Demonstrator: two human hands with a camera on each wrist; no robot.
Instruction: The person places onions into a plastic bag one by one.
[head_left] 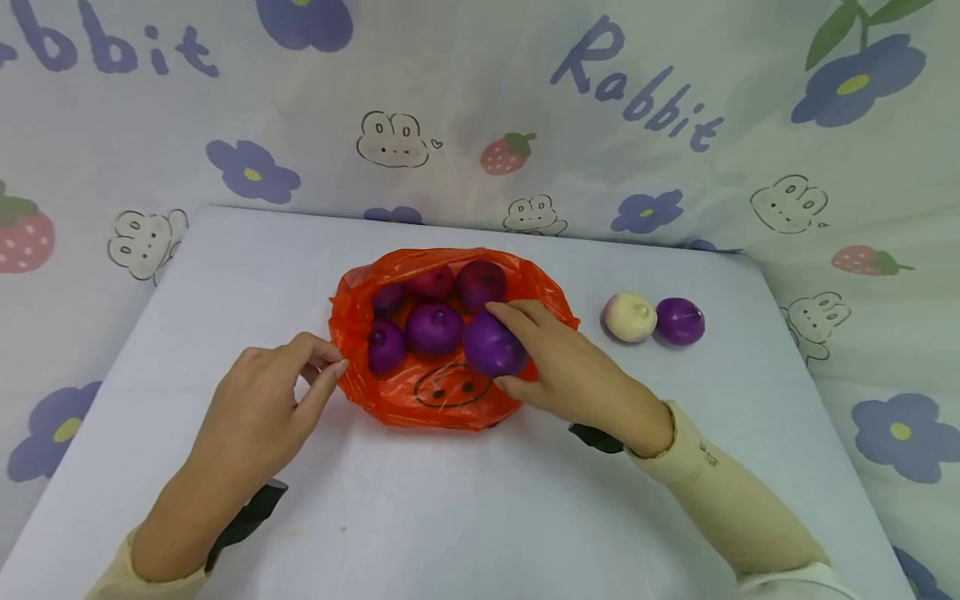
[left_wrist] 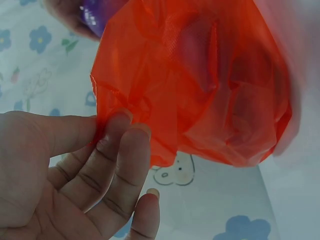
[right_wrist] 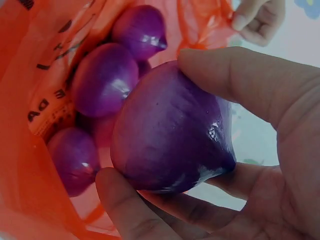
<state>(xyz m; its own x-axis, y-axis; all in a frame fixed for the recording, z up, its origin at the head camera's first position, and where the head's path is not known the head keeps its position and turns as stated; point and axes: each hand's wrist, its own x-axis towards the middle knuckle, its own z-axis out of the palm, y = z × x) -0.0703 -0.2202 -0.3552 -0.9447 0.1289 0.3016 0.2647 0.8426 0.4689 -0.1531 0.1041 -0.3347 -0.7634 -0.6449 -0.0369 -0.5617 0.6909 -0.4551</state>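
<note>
An orange-red plastic bag (head_left: 450,417) stands with its mouth open on the white table, several purple onions (head_left: 434,328) inside it. My left hand (head_left: 262,408) pinches the left rim of the bag between thumb and fingers, as the left wrist view shows close up. Over the right side of the bag's mouth, my right hand (head_left: 570,367) grips a purple onion (right_wrist: 170,130), thumb on one side and fingers on the other. In the right wrist view its pointed tip faces the palm, and other onions lie deeper in the bag.
To the right of the bag, a pale peeled-looking onion (head_left: 630,317) sits beside another purple onion (head_left: 680,322) on the white table (head_left: 465,517). Behind the table hangs a cloth (head_left: 465,83) printed with flowers, rabbits and strawberries.
</note>
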